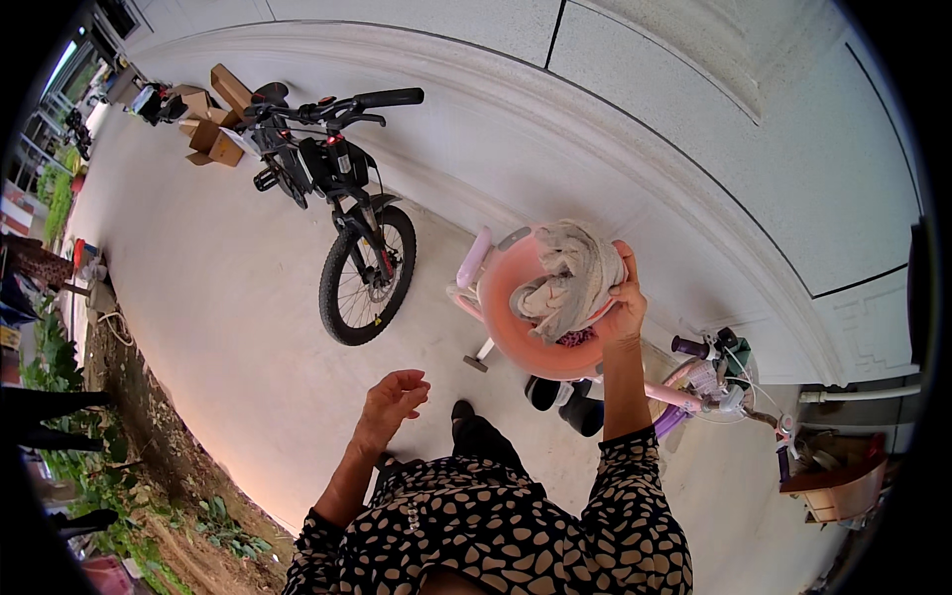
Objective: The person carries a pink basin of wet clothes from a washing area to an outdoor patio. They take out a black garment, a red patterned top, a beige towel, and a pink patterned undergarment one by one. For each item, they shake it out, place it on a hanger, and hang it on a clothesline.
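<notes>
A pink plastic basin [501, 297] is in front of me, right of centre, with a greyish-white cloth [570, 283] bunched up in it and over its right rim. Below the cloth a bit of dark pink patterned fabric [577, 337] shows. My right hand [623, 302] is closed at the basin's right rim, thumb on the near side against the cloth; part of the fingers is hidden. My left hand [395, 405] hangs free to the left, apart from the basin, its fingers loosely bent with nothing in them.
A black bicycle [347, 188] stands ahead to the left, near the pale wall [645, 139]. Opened cardboard boxes [213, 129] lie beyond it. Black shoes or boots [575, 407] are under the basin. A pink-and-purple child's bicycle [709, 397] stands right. Plants [109, 446] border the left.
</notes>
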{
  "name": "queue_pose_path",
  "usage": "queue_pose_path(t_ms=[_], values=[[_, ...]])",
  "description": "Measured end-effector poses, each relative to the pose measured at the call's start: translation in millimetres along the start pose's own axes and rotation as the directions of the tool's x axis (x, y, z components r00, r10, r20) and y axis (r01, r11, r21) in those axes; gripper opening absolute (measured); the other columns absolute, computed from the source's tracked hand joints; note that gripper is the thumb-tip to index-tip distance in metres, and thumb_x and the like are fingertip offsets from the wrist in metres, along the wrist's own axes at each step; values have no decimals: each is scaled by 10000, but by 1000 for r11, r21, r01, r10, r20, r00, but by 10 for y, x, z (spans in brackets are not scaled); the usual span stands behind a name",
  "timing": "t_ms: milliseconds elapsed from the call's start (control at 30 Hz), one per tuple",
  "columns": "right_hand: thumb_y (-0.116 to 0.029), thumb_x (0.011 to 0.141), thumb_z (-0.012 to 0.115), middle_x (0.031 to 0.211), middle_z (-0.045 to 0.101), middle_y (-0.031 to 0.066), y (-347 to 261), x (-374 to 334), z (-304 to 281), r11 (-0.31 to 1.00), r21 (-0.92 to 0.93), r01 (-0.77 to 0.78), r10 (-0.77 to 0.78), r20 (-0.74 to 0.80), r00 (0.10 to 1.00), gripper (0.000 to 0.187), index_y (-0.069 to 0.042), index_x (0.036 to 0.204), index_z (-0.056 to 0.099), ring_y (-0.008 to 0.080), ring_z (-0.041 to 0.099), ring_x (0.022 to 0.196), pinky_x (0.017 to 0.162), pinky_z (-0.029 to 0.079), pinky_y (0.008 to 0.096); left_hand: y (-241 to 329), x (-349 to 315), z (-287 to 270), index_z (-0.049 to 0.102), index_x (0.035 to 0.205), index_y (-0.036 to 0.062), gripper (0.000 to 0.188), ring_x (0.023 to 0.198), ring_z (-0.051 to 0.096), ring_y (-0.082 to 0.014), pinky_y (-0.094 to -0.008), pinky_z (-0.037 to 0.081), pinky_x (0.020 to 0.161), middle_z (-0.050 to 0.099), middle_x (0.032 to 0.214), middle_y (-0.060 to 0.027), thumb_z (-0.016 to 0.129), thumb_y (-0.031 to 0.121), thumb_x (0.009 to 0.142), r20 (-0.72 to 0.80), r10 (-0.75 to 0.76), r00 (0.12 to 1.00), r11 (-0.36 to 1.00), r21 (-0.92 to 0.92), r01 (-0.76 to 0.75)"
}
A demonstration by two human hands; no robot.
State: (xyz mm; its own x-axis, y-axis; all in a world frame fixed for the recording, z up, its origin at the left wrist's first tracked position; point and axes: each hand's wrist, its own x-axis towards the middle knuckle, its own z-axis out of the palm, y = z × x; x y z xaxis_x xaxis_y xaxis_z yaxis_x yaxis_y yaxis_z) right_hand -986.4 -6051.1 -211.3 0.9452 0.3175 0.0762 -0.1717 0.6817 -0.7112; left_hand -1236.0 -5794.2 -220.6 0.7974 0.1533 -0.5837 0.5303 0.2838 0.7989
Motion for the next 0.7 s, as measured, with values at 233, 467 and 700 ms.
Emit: queue_pose_path(t_ms=[233, 467, 700], values=[[-99, 531, 486, 1029, 540, 124, 768, -410, 1246, 887, 35, -460, 413, 385, 825, 607, 16, 1126, 450, 214, 547, 959, 875, 437, 310, 512, -264, -68, 581, 1092, 8, 424, 995, 489, -126, -285, 343, 914, 591, 1039, -64, 554, 368, 870, -72, 391, 918, 904, -158, -397], [40, 570, 443, 894, 436, 8, 1304, -1019, 2416, 829, -558, -32, 541, 787, 298, 407, -62, 930, 603, 87, 391, 656, 586, 306, 170, 50, -848, -750, 411, 1267, 1, 627, 1114, 504, -255, -406, 391, 972, 508, 1230, -127, 581, 387, 804, -343, 331, 879, 488, -735, -470], [25, 639, 533, 1006, 514, 37, 1909, -2112, 3161, 880, -475, 15, 430, 809, 401, 342, -73, 962, 586, 127, 481, 838, 672, 378, 223, -422, -2012, -1376, 418, 1248, -10, 603, 1078, 530, -266, -399, 440, 940, 501, 1238, -145, 653, 188, 729, -733, 361, 577, 191, -547, -815]])
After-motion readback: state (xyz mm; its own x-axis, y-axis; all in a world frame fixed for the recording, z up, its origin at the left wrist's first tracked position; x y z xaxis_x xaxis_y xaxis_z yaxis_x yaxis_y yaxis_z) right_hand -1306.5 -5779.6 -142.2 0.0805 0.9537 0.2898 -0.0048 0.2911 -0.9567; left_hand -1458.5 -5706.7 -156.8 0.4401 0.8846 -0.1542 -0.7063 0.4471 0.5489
